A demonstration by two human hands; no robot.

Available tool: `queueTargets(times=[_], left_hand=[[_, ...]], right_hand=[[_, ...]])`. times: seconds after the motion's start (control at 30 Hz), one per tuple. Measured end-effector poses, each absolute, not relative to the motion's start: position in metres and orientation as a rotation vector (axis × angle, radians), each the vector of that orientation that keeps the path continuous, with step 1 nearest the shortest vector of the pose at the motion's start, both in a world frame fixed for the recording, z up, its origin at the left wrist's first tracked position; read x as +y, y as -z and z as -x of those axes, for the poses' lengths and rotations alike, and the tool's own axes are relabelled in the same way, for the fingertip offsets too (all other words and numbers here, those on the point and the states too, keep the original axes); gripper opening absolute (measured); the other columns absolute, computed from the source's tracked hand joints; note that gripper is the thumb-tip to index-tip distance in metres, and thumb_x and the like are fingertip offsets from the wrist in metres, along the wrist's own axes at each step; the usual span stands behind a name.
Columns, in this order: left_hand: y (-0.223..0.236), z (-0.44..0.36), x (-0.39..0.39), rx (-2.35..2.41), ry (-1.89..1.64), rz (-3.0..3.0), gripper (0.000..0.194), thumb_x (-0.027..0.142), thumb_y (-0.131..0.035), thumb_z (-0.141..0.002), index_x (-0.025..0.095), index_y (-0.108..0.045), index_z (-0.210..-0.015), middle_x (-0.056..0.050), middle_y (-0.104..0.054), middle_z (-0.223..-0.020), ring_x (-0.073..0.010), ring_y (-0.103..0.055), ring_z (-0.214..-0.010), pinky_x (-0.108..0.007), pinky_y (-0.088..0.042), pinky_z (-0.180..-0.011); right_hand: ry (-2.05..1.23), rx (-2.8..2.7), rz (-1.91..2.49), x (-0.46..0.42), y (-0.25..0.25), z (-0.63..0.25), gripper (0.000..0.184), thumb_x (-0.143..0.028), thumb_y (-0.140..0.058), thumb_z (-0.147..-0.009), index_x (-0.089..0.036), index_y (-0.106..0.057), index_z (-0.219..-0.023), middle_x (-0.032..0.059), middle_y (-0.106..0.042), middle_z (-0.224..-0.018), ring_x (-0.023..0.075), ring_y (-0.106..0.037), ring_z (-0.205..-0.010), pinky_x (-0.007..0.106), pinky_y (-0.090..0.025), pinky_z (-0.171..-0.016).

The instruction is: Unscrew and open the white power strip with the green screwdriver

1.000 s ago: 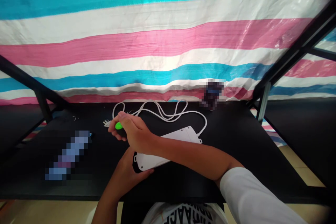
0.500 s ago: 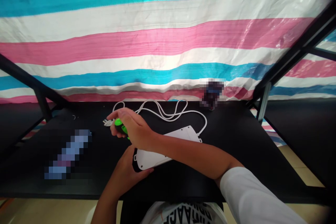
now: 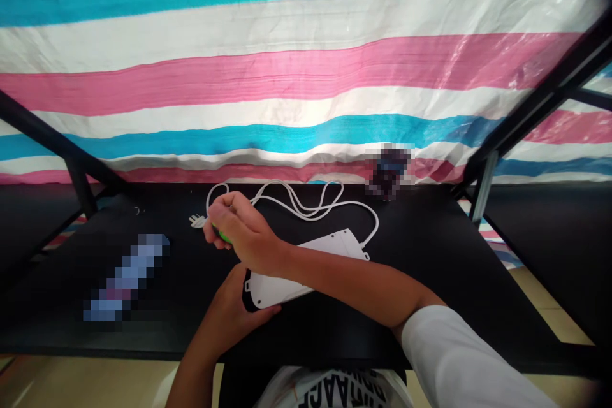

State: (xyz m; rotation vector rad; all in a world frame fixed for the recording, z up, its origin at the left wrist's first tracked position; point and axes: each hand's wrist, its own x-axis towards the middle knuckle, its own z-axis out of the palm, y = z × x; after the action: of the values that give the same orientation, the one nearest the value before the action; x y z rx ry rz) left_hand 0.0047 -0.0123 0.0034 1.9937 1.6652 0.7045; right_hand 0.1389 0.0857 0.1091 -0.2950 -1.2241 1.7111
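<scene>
One white case (image 3: 335,244) lay aslant on the black counter (image 3: 421,229), low in the middle of the frame, with small dark spots near its corners, too small to tell as screws or holes. The left hand (image 3: 234,307) grasped its left end, thumb along the near edge; that looked a sound brace, best kept firm so the case could not skid or turn. The right hand (image 3: 245,233) was clenched around a green object (image 3: 224,237), mostly hidden, above and left of the case. Its forearm crossed over the case and covered part of it, so a clearer line of sight would have helped. Behind, the white cord (image 3: 377,224) looped toward the plug (image 3: 196,222), near the right hand's fingers, and was best kept out from under the wrists.
</scene>
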Motion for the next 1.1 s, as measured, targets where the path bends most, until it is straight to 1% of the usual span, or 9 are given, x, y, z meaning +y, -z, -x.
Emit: queueTargets(times=[0.1, 0.2, 0.37, 0.57, 0.67, 0.8, 0.9, 1.0, 1.1], left_hand=[[-0.004, -0.005, -0.013, 1.668, -0.710, -1.998, 0.081, 0.052, -0.083, -0.080, 0.023, -0.045, -0.145, -0.012, -0.062, -0.140, -0.0375, -0.059, -0.132, -0.051, -0.053, -0.106], [-0.006, -0.006, -0.013, 1.659, -0.712, -2.002, 0.079, 0.051, -0.084, -0.080, 0.024, -0.046, -0.144, -0.011, -0.063, -0.139, -0.0367, -0.061, -0.130, -0.050, -0.054, -0.105], [-0.007, -0.006, -0.013, 1.653, -0.710, -1.999, 0.074, 0.051, -0.084, -0.080, 0.024, -0.049, -0.140, -0.010, -0.065, -0.134, -0.0359, -0.064, -0.124, -0.049, -0.056, -0.101], [-0.004, -0.006, -0.012, 1.665, -0.712, -2.007, 0.080, 0.052, -0.084, -0.079, 0.024, -0.046, -0.145, -0.012, -0.063, -0.139, -0.0378, -0.061, -0.130, -0.051, -0.054, -0.105], [-0.003, -0.005, -0.012, 1.667, -0.706, -2.002, 0.079, 0.052, -0.084, -0.079, 0.024, -0.048, -0.143, -0.011, -0.063, -0.138, -0.0373, -0.062, -0.128, -0.050, -0.055, -0.104], [-0.002, -0.004, -0.012, 1.667, -0.693, -1.993, 0.078, 0.052, -0.084, -0.080, 0.024, -0.047, -0.143, -0.012, -0.062, -0.137, -0.0365, -0.062, -0.126, -0.050, -0.055, -0.104], [-0.002, -0.004, -0.013, 1.666, -0.702, -2.004, 0.080, 0.052, -0.083, -0.081, 0.024, -0.045, -0.145, -0.012, -0.061, -0.139, -0.0371, -0.060, -0.130, -0.051, -0.054, -0.105], [-0.002, -0.004, -0.013, 1.670, -0.700, -2.006, 0.081, 0.051, -0.083, -0.080, 0.024, -0.044, -0.146, -0.012, -0.060, -0.141, -0.0370, -0.059, -0.132, -0.050, -0.053, -0.106], [-0.003, -0.005, -0.013, 1.668, -0.694, -1.999, 0.076, 0.050, -0.084, -0.080, 0.024, -0.047, -0.141, -0.010, -0.063, -0.138, -0.0357, -0.061, -0.129, -0.049, -0.054, -0.104]], right_hand=[[-1.663, -1.297, 0.396, 0.084, -0.108, -0.140, 0.039, -0.045, -0.086, -0.085, -0.024, -0.057, -0.097, -0.0051, -0.057, -0.077, 0.0116, -0.053, -0.066, 0.022, -0.041, -0.060], [-1.678, -1.363, 0.353, 0.089, -0.109, -0.139, 0.026, -0.046, -0.070, -0.099, -0.021, -0.064, -0.095, 0.0002, -0.064, -0.085, 0.0130, -0.059, -0.075, 0.024, -0.045, -0.066], [-1.768, -1.346, 0.138, 0.090, -0.111, -0.139, 0.037, -0.046, -0.046, -0.110, -0.019, -0.066, -0.094, 0.0000, -0.058, -0.080, 0.0110, -0.050, -0.065, 0.024, -0.041, -0.059], [-1.732, -1.272, 0.354, 0.084, -0.108, -0.139, 0.039, -0.047, -0.086, -0.086, -0.023, -0.056, -0.094, -0.0044, -0.060, -0.076, 0.0105, -0.053, -0.063, 0.022, -0.041, -0.058], [-1.763, -1.262, 0.316, 0.091, -0.111, -0.138, 0.032, -0.049, -0.068, -0.100, -0.020, -0.062, -0.089, 0.0015, -0.065, -0.085, 0.0115, -0.058, -0.069, 0.022, -0.046, -0.061], [-1.841, -1.216, 0.239, 0.093, -0.115, -0.140, 0.046, -0.052, -0.045, -0.109, -0.018, -0.064, -0.085, 0.0006, -0.058, -0.074, 0.0103, -0.050, -0.059, 0.022, -0.037, -0.051], [-1.809, -1.200, 0.269, 0.088, -0.113, -0.141, 0.034, -0.051, -0.073, -0.096, -0.022, -0.056, -0.093, -0.0046, -0.056, -0.071, 0.0097, -0.048, -0.057, 0.021, -0.037, -0.052], [-1.747, -1.247, 0.353, 0.087, -0.109, -0.139, 0.044, -0.043, -0.091, -0.081, -0.024, -0.055, -0.095, -0.0054, -0.060, -0.073, 0.0106, -0.054, -0.062, 0.021, -0.041, -0.056], [-1.749, -1.298, 0.289, 0.091, -0.108, -0.136, 0.027, -0.045, -0.074, -0.097, -0.021, -0.062, -0.093, 0.0006, -0.067, -0.087, 0.0118, -0.060, -0.072, 0.023, -0.047, -0.064]])
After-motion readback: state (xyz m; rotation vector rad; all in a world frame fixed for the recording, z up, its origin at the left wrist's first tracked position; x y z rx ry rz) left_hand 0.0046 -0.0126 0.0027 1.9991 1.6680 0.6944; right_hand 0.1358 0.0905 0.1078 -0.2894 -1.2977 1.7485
